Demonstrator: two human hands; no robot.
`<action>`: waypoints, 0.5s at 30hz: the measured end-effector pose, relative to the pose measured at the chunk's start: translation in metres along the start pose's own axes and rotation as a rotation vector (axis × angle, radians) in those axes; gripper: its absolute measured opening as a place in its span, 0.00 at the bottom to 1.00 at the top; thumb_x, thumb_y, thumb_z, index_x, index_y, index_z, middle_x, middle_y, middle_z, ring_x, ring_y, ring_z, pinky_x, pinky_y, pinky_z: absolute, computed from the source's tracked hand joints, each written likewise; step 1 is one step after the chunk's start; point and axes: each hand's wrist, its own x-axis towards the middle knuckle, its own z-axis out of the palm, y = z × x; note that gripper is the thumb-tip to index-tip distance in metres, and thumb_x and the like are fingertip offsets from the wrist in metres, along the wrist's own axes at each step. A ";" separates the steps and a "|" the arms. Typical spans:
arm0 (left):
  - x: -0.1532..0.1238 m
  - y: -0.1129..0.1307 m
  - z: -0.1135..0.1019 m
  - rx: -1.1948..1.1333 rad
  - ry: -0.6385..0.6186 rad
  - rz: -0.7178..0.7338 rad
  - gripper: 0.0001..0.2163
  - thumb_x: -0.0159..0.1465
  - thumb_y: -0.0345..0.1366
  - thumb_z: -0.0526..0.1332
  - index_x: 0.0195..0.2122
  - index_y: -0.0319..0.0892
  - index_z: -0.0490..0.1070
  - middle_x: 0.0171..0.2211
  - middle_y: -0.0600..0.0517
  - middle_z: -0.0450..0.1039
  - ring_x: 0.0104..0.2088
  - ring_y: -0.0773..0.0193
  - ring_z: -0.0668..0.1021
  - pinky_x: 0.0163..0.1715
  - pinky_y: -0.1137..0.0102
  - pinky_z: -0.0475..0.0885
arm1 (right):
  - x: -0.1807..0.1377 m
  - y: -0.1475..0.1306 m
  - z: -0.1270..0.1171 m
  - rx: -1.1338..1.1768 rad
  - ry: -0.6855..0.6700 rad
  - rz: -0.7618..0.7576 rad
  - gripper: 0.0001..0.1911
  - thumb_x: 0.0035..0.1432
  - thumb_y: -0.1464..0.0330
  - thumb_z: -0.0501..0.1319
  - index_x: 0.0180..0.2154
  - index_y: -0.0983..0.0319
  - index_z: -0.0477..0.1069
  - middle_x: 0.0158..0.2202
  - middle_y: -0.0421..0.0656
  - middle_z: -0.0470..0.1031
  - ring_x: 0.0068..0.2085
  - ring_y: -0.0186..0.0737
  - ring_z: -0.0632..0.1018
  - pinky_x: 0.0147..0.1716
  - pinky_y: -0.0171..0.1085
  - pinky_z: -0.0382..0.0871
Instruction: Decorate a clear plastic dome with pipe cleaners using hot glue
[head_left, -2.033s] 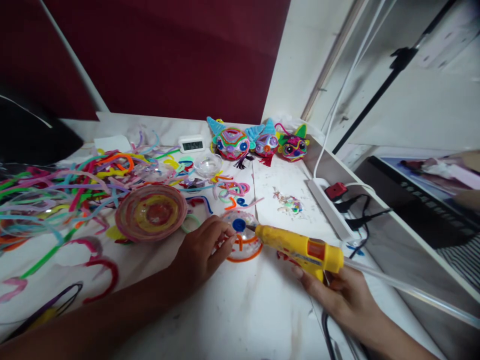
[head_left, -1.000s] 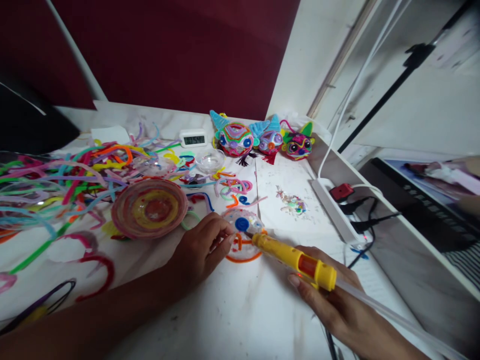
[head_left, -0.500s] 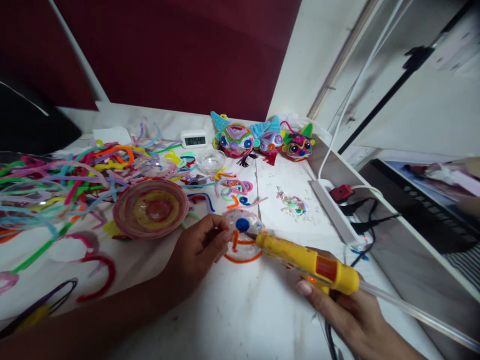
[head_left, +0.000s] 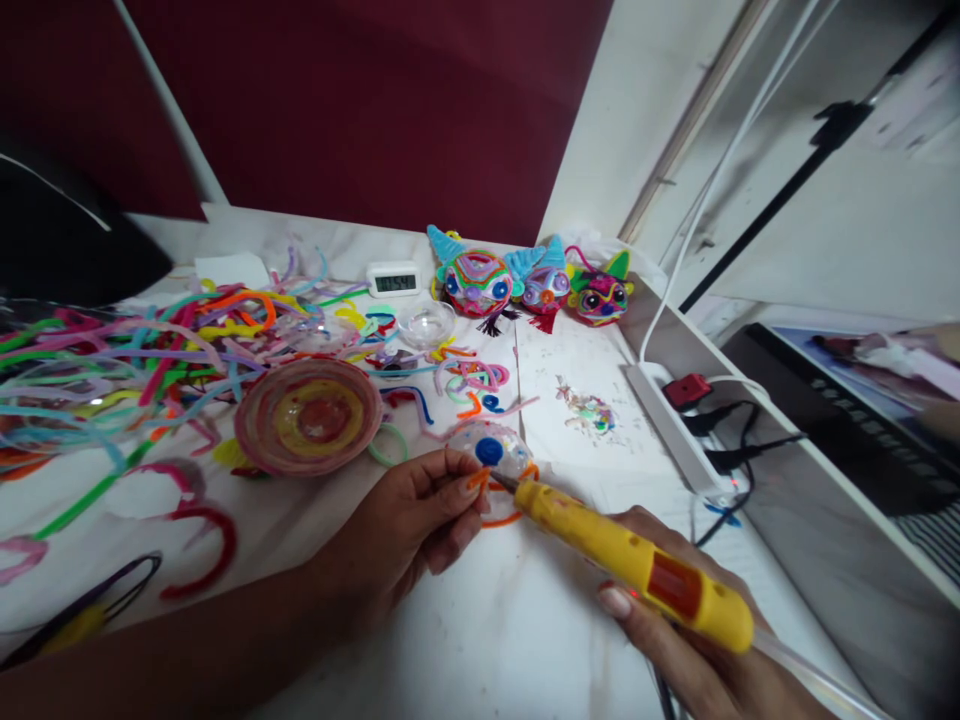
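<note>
My left hand (head_left: 412,525) pinches a short orange pipe-cleaner piece (head_left: 478,479) between thumb and fingers, just beside a clear plastic half-dome (head_left: 495,455) that carries a blue spiral and an orange rim. My right hand (head_left: 675,630) is wrapped round a yellow hot glue gun (head_left: 630,560), held level. Its nozzle tip (head_left: 504,482) meets the end of the orange piece at the dome's near edge. A clear glue stick (head_left: 810,672) sticks out of the gun's back.
A bowl (head_left: 309,415) lined with coiled pipe cleaners sits left of the dome, with a heap of loose coloured pipe cleaners (head_left: 112,370) beyond. Three finished faces (head_left: 525,283), a small clock (head_left: 394,281) and a clear dome (head_left: 426,322) stand at the back. A power strip (head_left: 675,430) lies at the right.
My left hand has lifted the orange piece off the dome and drawn it nearer. The glue gun has tilted lower and its nozzle has followed to the piece's end.
</note>
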 end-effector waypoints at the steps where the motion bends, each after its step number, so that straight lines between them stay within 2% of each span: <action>1: 0.000 0.000 0.000 -0.003 0.004 0.009 0.13 0.54 0.37 0.71 0.34 0.38 0.69 0.22 0.57 0.70 0.15 0.80 0.63 0.12 0.84 0.54 | -0.003 0.002 0.001 -0.015 -0.014 0.010 0.19 0.62 0.67 0.59 0.55 0.58 0.63 0.45 0.47 0.78 0.44 0.47 0.81 0.49 0.46 0.76; 6: 0.006 0.003 -0.007 0.052 0.088 0.169 0.13 0.53 0.37 0.71 0.34 0.39 0.69 0.20 0.59 0.69 0.16 0.79 0.64 0.12 0.85 0.53 | -0.014 0.009 0.011 -0.078 0.086 0.046 0.16 0.62 0.67 0.58 0.52 0.57 0.67 0.45 0.46 0.78 0.44 0.50 0.81 0.45 0.48 0.78; 9: 0.013 0.002 -0.014 0.112 0.130 0.280 0.12 0.54 0.38 0.70 0.34 0.40 0.69 0.17 0.60 0.65 0.16 0.78 0.63 0.13 0.84 0.54 | -0.010 0.011 0.010 -0.112 0.038 0.030 0.14 0.63 0.65 0.57 0.50 0.59 0.68 0.45 0.47 0.78 0.45 0.48 0.80 0.48 0.47 0.77; 12: 0.018 0.001 -0.018 0.145 0.156 0.345 0.11 0.55 0.38 0.69 0.33 0.40 0.69 0.17 0.60 0.66 0.16 0.78 0.63 0.13 0.84 0.55 | -0.003 0.012 0.006 -0.154 -0.040 -0.026 0.14 0.63 0.65 0.57 0.50 0.60 0.67 0.45 0.47 0.78 0.46 0.46 0.80 0.49 0.45 0.76; 15: 0.021 -0.001 -0.019 0.163 0.166 0.370 0.11 0.55 0.38 0.69 0.33 0.40 0.69 0.18 0.60 0.66 0.16 0.77 0.64 0.13 0.83 0.55 | -0.001 0.011 0.006 -0.175 -0.021 -0.029 0.14 0.64 0.65 0.56 0.50 0.62 0.66 0.43 0.48 0.78 0.45 0.45 0.80 0.50 0.43 0.75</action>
